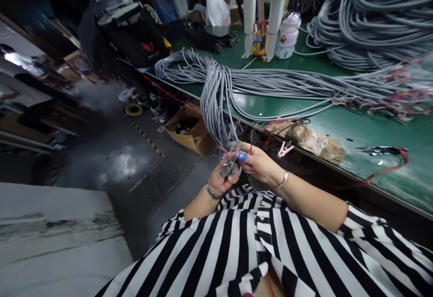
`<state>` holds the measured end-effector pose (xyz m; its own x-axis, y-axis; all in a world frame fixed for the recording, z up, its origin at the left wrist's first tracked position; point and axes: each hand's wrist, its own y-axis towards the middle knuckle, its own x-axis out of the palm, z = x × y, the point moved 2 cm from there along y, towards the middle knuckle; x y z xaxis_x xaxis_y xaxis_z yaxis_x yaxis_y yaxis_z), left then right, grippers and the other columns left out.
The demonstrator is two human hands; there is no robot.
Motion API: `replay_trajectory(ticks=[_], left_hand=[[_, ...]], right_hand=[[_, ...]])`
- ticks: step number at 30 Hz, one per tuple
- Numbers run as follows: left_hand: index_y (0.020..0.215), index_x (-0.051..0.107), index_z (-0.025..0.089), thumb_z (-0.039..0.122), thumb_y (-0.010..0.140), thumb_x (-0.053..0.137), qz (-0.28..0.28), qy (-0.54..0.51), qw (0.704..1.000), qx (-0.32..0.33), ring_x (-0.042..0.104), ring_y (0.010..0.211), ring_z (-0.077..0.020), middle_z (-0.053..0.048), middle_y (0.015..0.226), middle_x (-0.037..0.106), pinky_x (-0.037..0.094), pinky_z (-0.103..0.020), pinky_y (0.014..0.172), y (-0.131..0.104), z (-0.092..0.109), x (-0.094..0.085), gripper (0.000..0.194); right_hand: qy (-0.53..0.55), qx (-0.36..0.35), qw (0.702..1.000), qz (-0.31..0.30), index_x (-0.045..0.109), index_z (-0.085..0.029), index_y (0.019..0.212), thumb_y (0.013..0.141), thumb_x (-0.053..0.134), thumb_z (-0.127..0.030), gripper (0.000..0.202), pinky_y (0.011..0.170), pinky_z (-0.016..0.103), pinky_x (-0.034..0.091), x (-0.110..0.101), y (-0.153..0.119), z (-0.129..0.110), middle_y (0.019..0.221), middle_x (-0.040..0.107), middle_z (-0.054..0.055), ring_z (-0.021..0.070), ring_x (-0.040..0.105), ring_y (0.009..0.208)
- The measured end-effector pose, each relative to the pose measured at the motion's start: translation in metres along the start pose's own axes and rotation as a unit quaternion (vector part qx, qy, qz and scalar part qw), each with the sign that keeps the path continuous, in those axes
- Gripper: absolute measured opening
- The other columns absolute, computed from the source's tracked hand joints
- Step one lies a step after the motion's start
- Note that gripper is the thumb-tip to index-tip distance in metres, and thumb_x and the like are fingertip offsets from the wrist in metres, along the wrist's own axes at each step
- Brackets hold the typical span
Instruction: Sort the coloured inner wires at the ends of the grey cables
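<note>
The left fingers [224,178] are closed around the ends of the grey cables [216,103], and the right fingers [249,159] pinch a thin wire there. These cables hang from the green table [291,107], just above the fingers.

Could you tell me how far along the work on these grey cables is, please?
The cable bundle already lies gathered on the bench, coloured wires bared at its right end. The left hand and right hand hold cable ends with red wire. The big coil behind probably remains; how many ends are finished I cannot tell.
</note>
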<state>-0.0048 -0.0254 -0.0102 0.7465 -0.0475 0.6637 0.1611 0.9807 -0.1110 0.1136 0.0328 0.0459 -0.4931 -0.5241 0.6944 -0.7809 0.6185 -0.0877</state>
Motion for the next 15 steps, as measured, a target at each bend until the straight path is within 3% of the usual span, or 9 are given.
replay_trajectory(ticks=[2, 7, 10, 12, 15], left_hand=[[0.075, 0.061, 0.015, 0.057, 0.067, 0.076, 0.011, 0.006, 1.0, -0.008, 0.03, 0.031, -0.0039, 0.006, 0.041, 0.039, 0.017, -0.018, 0.034, 0.0, -0.002, -0.002, 0.045], [0.063, 0.057, 0.013, 0.054, 0.064, 0.08, 0.012, -0.001, 1.0, -0.024, 0.034, 0.033, -0.0043, 0.004, 0.044, 0.042, 0.021, -0.017, 0.033, -0.003, -0.004, -0.004, 0.047], [0.063, 0.057, 0.014, 0.049, 0.062, 0.083, 0.008, -0.002, 1.0, -0.022, 0.036, 0.034, -0.004, 0.004, 0.046, 0.045, 0.023, -0.017, 0.034, -0.004, -0.005, -0.006, 0.044], [0.065, 0.058, 0.014, 0.046, 0.06, 0.085, 0.01, -0.001, 1.0, -0.017, 0.036, 0.034, -0.0036, 0.005, 0.046, 0.046, 0.023, -0.016, 0.034, -0.004, -0.005, -0.008, 0.042], [0.076, 0.063, 0.016, 0.045, 0.059, 0.086, 0.023, 0.004, 1.0, 0.0, 0.034, 0.033, -0.0034, 0.006, 0.046, 0.047, 0.021, -0.017, 0.034, -0.003, -0.006, -0.014, 0.041]], right_hand=[[-0.005, 0.023, 1.0, -0.014, 0.062, -0.017, 0.09, 0.064, 0.086, -0.034, 0.039, 0.032, 0.014, 0.016, 0.001, 0.0, -0.002, 0.066, 0.068, -0.004, -0.0017, 0.024, 0.033], [-0.031, 0.072, 0.995, -0.054, 0.066, -0.014, 0.083, 0.058, 0.09, -0.03, 0.037, 0.038, 0.015, 0.031, 0.006, -0.001, -0.015, 0.061, 0.063, -0.003, 0.0038, 0.048, 0.043], [-0.045, 0.088, 0.993, -0.07, 0.067, -0.013, 0.082, 0.056, 0.091, -0.028, 0.039, 0.04, 0.015, 0.034, 0.006, -0.002, -0.017, 0.062, 0.064, -0.002, 0.005, 0.052, 0.047], [-0.035, 0.075, 0.996, -0.041, 0.066, -0.013, 0.086, 0.054, 0.091, -0.026, 0.043, 0.038, 0.014, 0.029, 0.004, -0.003, -0.013, 0.063, 0.065, -0.003, 0.0033, 0.047, 0.044], [-0.008, 0.049, 0.999, 0.022, 0.063, -0.015, 0.082, 0.057, 0.089, -0.027, 0.038, 0.034, 0.015, 0.015, 0.001, -0.003, -0.002, 0.051, 0.054, -0.009, 0.0006, 0.027, 0.036]])
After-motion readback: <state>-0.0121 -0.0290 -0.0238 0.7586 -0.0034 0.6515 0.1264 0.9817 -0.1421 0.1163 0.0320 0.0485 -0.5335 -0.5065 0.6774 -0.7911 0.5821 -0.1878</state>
